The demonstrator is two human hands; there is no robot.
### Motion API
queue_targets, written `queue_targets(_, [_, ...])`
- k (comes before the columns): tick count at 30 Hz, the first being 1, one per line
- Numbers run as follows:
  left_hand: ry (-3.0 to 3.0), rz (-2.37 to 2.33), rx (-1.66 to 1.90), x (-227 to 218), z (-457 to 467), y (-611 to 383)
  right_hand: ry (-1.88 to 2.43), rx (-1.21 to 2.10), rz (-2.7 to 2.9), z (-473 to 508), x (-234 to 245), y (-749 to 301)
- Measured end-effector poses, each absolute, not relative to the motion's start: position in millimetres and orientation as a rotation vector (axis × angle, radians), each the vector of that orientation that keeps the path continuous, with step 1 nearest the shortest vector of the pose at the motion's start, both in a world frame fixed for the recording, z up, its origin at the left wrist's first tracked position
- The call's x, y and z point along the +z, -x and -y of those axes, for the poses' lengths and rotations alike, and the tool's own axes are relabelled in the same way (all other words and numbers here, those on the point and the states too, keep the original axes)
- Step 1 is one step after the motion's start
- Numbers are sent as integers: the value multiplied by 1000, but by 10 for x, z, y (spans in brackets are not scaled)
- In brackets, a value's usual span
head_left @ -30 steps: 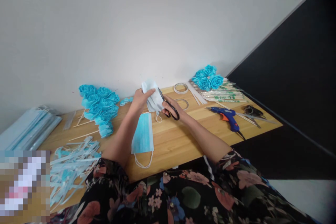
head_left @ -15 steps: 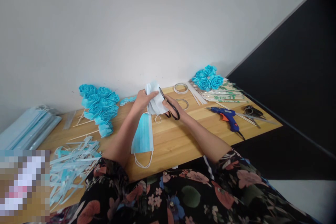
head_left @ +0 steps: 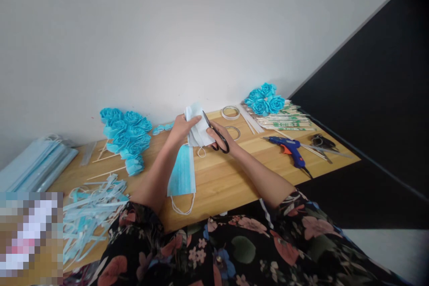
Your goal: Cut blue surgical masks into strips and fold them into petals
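My left hand [head_left: 183, 126] is closed on a pale face mask [head_left: 197, 121], thumb across its front, held up above the table. My right hand [head_left: 224, 136] grips black-handled scissors [head_left: 224, 142]. Their blades point up and away, against the right part of the held mask; whether they are parted is hard to see. My right fingers also come close to the mask's lower right edge. Under my hands, a blue face mask [head_left: 182, 174] lies flat with its ear loop toward me.
Blue fabric flowers [head_left: 127, 129] lie at left, more flowers [head_left: 266, 98] at right on wrapped sticks [head_left: 284, 120]. Cut strips [head_left: 90, 219] and stacked masks [head_left: 36, 161] are on the left. Tape rolls [head_left: 230, 112], a blue glue gun [head_left: 291, 146] and dark tools [head_left: 323, 141] lie right.
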State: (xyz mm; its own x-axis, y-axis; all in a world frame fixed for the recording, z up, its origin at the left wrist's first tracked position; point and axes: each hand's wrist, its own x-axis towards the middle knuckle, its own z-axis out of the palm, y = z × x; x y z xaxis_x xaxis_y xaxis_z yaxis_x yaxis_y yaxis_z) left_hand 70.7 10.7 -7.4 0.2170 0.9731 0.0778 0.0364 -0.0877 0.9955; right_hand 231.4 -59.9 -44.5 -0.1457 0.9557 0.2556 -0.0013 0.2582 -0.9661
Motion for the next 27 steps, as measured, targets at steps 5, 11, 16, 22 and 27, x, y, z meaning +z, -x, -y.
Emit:
queue_targets(5, [-1386,-1025,1081,-67,-97,-708,963,1104,1413,592,-459,-2310])
queue_targets(11, [-1385,-1037,1084,-70,-111,-706,981,1113,1385,576,-491,-2306])
queue_targets(16, [-1368,-1025,1088,-62,-103,-703,989,1114,1375,567,-514,-2309])
queue_targets(22, [-1360,-1023,1086,-54,-98,-707,1013,1115,1355,573,-491,-2303])
queue_targets(27, [-1393,-1024,1092,-74,-113,-695,1015,1112,1357,576,-484,-2296])
